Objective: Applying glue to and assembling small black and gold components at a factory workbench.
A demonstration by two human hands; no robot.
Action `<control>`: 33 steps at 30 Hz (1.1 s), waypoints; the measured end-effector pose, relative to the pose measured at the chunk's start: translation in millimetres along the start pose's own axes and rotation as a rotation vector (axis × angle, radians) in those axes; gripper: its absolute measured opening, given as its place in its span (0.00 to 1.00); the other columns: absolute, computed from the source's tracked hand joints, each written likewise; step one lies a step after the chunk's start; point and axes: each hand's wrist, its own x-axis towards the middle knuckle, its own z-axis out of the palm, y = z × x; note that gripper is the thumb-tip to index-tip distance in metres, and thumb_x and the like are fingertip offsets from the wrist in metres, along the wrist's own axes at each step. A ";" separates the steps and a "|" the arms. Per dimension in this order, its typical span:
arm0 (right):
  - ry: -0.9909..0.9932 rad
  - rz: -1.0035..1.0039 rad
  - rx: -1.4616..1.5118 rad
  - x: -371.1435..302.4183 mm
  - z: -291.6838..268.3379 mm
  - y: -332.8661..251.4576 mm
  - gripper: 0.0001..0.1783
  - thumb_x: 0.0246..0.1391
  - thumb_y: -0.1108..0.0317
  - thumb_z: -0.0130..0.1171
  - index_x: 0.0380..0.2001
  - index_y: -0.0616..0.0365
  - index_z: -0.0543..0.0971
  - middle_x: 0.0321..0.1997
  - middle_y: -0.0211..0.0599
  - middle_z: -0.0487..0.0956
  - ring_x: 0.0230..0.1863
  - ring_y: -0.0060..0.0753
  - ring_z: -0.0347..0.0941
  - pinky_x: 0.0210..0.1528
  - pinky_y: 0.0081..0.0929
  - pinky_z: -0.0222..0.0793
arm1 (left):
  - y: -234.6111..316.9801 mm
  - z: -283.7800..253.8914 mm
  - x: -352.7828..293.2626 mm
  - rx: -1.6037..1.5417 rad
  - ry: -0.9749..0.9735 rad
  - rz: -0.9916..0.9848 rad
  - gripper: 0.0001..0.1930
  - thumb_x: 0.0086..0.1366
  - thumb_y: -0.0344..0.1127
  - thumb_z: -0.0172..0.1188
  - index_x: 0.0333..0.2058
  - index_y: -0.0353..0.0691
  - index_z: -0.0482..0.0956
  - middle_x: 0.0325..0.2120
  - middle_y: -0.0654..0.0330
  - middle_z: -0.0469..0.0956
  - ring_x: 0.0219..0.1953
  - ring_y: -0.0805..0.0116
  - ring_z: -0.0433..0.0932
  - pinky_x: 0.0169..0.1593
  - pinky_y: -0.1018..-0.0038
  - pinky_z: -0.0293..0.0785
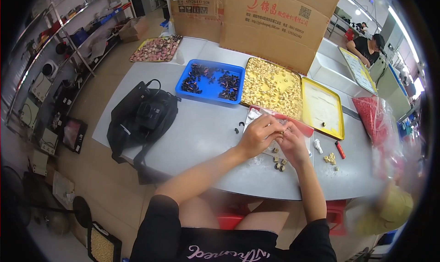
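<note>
Mostly, the fingers [270, 126] hide a small, brassy piece [283, 132].

Grey tabletop [201, 129]: passage between black bag [144, 117] and my left hand [258, 137].
Far side: blue tray [206, 99], upright cardboard box [270, 41] blocking.
My right: yellow-rimmed tray [341, 117], red lighter [340, 149], gold pieces [330, 159], bulging plastic bag [372, 119].

The single fisheye view looks from the wearer's head forward and down onto the table [201, 140]. Left hand [258, 136] and right hand [293, 142] appear near, right of centre; floor [91, 170] shows at left.
</note>
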 end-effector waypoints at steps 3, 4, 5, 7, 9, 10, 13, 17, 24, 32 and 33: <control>-0.025 -0.017 0.002 -0.4 0.8 0.4 0.13 0.52 0.72 0.57 0.40 0.56 0.67 0.40 0.35 0.74 0.45 0.27 0.70 0.50 0.26 0.64 | -1.2 -0.1 -1.9 0.081 0.013 0.070 0.13 0.46 0.23 0.66 0.33 0.41 0.79 0.25 0.62 0.73 0.29 0.65 0.72 0.31 0.72 0.69; -0.025 -0.016 0.006 -0.8 3.5 0.2 0.13 0.52 0.72 0.57 0.40 0.56 0.67 0.40 0.35 0.74 0.45 0.27 0.70 0.50 0.26 0.64 | -0.9 0.3 -1.9 0.083 0.010 0.068 0.13 0.46 0.23 0.66 0.33 0.41 0.79 0.25 0.62 0.73 0.29 0.65 0.72 0.31 0.72 0.69; 0.003 -0.024 -0.023 -1.4 7.6 -0.4 0.13 0.52 0.71 0.56 0.39 0.56 0.66 0.39 0.34 0.73 0.43 0.25 0.68 0.48 0.24 0.63 | -0.2 0.5 -1.4 0.093 0.014 0.079 0.13 0.45 0.23 0.64 0.33 0.41 0.78 0.25 0.62 0.72 0.29 0.63 0.72 0.32 0.70 0.69; 0.031 -0.033 -0.051 -1.7 10.3 -0.3 0.12 0.52 0.70 0.55 0.39 0.56 0.65 0.37 0.33 0.71 0.41 0.24 0.67 0.45 0.22 0.62 | 0.7 1.3 -0.9 0.104 0.017 0.091 0.13 0.45 0.23 0.63 0.33 0.41 0.77 0.25 0.61 0.71 0.29 0.61 0.72 0.32 0.68 0.70; 0.039 -0.033 -0.043 -2.2 10.4 -0.3 0.13 0.52 0.70 0.55 0.39 0.56 0.66 0.37 0.32 0.72 0.42 0.23 0.67 0.45 0.22 0.62 | 1.8 1.7 -0.5 0.087 0.028 0.087 0.13 0.46 0.23 0.63 0.33 0.40 0.77 0.25 0.62 0.71 0.29 0.61 0.72 0.33 0.68 0.70; 0.038 -0.036 -0.043 -2.6 7.4 -0.1 0.13 0.52 0.70 0.55 0.39 0.56 0.66 0.37 0.32 0.72 0.42 0.23 0.67 0.45 0.22 0.62 | 2.9 2.1 0.2 0.087 0.027 0.090 0.13 0.46 0.23 0.63 0.33 0.40 0.77 0.25 0.62 0.71 0.29 0.61 0.72 0.33 0.68 0.70; 0.002 -0.035 0.000 -3.7 0.2 1.5 0.13 0.52 0.71 0.57 0.40 0.56 0.67 0.40 0.34 0.73 0.45 0.26 0.69 0.50 0.26 0.63 | 6.8 1.6 0.8 0.081 0.010 0.065 0.12 0.46 0.24 0.64 0.33 0.41 0.77 0.26 0.62 0.72 0.30 0.61 0.72 0.34 0.68 0.70; 0.021 -0.032 0.010 -3.8 1.9 0.5 0.13 0.52 0.72 0.56 0.40 0.56 0.68 0.40 0.34 0.73 0.45 0.26 0.69 0.50 0.26 0.64 | 9.5 0.3 2.8 0.080 -0.007 0.043 0.15 0.46 0.24 0.65 0.36 0.41 0.79 0.28 0.62 0.73 0.32 0.62 0.73 0.35 0.70 0.71; -0.050 0.022 0.025 -2.4 -0.7 1.1 0.16 0.58 0.69 0.49 0.48 0.64 0.70 0.47 0.39 0.74 0.50 0.29 0.70 0.54 0.29 0.64 | 5.0 2.1 3.1 0.112 0.050 0.051 0.14 0.46 0.24 0.64 0.36 0.40 0.81 0.30 0.61 0.75 0.34 0.62 0.73 0.35 0.71 0.70; -0.078 -0.001 -0.011 -3.5 -4.1 1.0 0.16 0.57 0.70 0.50 0.47 0.67 0.72 0.48 0.39 0.73 0.51 0.28 0.70 0.55 0.29 0.64 | 6.8 1.2 1.7 0.102 -0.007 -0.009 0.15 0.47 0.23 0.65 0.37 0.40 0.82 0.33 0.62 0.76 0.35 0.65 0.72 0.34 0.74 0.69; -0.075 -0.004 -0.010 -3.9 -4.6 0.2 0.16 0.57 0.70 0.50 0.47 0.67 0.72 0.48 0.39 0.73 0.51 0.28 0.70 0.55 0.29 0.64 | 6.6 1.9 2.3 0.100 -0.010 -0.007 0.15 0.47 0.23 0.65 0.37 0.40 0.82 0.33 0.62 0.76 0.35 0.65 0.72 0.34 0.74 0.69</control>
